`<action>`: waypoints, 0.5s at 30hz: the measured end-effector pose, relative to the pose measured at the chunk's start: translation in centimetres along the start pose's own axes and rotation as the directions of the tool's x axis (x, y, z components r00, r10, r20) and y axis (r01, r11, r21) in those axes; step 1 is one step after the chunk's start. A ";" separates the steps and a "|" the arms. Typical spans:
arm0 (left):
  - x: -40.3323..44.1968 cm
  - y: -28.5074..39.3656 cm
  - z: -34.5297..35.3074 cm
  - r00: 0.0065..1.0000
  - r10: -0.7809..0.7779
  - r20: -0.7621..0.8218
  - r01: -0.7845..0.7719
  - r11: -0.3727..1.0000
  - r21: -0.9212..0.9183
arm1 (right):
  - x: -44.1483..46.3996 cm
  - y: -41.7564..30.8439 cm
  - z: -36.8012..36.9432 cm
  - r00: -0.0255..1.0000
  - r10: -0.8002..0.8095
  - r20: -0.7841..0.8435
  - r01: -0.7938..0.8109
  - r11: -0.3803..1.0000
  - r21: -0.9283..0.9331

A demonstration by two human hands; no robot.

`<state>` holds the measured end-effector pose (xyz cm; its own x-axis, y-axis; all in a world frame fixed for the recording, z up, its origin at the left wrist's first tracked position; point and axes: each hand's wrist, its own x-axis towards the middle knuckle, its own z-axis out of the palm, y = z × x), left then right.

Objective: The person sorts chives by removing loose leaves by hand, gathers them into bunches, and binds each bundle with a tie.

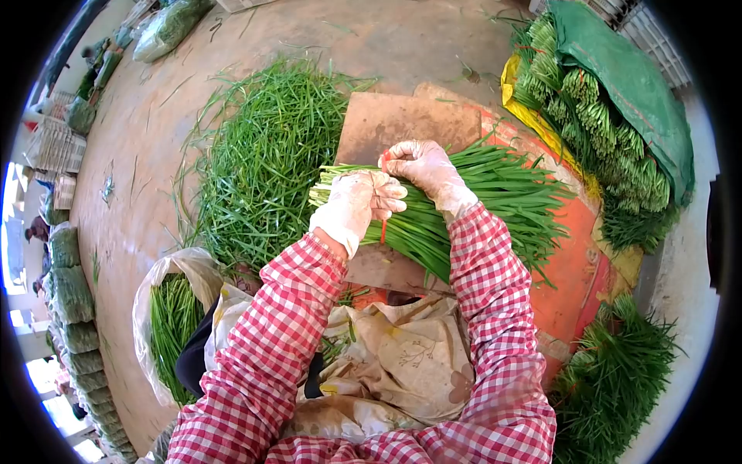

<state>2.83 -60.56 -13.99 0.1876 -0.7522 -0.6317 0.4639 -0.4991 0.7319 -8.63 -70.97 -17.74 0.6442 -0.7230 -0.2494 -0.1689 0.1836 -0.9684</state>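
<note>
A bundle of garlic chives [502, 189] lies across a board in front of me, pale stem ends to the left and green leaves to the right. A red band [383, 231] runs round the bundle near the stems. My left hand [357, 203], in a whitish glove, is closed over the stem end, fingers curled on top. My right hand [427, 172], gloved too, pinches the red band at the bundle's far side between thumb and fingers. Both hands are close together; the stems beneath them are partly hidden.
A heap of loose green leaves [270, 162] lies to the left. Banded bundles [610, 131] are stacked under a green cover [630, 85] at upper right. More chives [618, 379] lie at lower right. A plastic bag [147, 309] of chives stands at lower left.
</note>
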 end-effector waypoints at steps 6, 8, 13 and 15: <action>-0.3 0.5 0.4 0.999 -0.008 -0.049 0.013 0.996 0.087 | 0.2 -0.3 -0.6 0.997 0.039 0.071 -0.040 0.999 0.015; 0.0 0.5 0.4 0.999 -0.016 -0.052 0.021 0.995 0.095 | 0.3 -0.3 -0.7 0.996 0.037 0.086 -0.036 0.999 -0.013; 0.3 0.4 0.6 1.000 -0.001 -0.021 0.003 0.996 0.095 | 0.0 -0.3 -0.8 0.990 0.002 0.144 -0.003 1.000 0.008; 0.6 0.4 0.3 0.999 -0.032 -0.007 0.032 0.993 0.111 | 0.0 -0.1 -0.8 0.993 0.009 0.114 -0.008 1.000 -0.010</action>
<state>2.84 -61.35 -13.93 0.1784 -0.7330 -0.6564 0.3711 -0.5678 0.7348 -9.18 -71.50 -17.68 0.7238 -0.6404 -0.2570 -0.1813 0.1829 -0.9663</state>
